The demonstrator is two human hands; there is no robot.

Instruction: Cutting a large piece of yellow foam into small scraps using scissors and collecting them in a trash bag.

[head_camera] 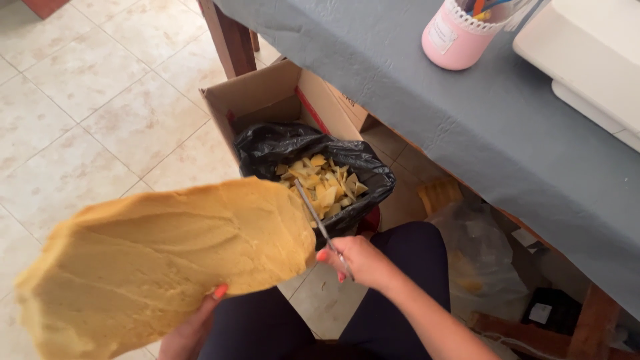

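Note:
My left hand grips the near edge of a large, thick slab of yellow foam held out over the tiled floor. My right hand is closed on a thin metal blade whose tip meets the slab's right edge. Just beyond the slab stands a bin lined with a black bag, holding several yellow foam scraps. My dark-clothed legs are below both hands.
An open cardboard box stands behind the bin. To the right runs a table with a grey cloth, bearing a pink pen holder and a white appliance. Clear plastic bags lie under the table.

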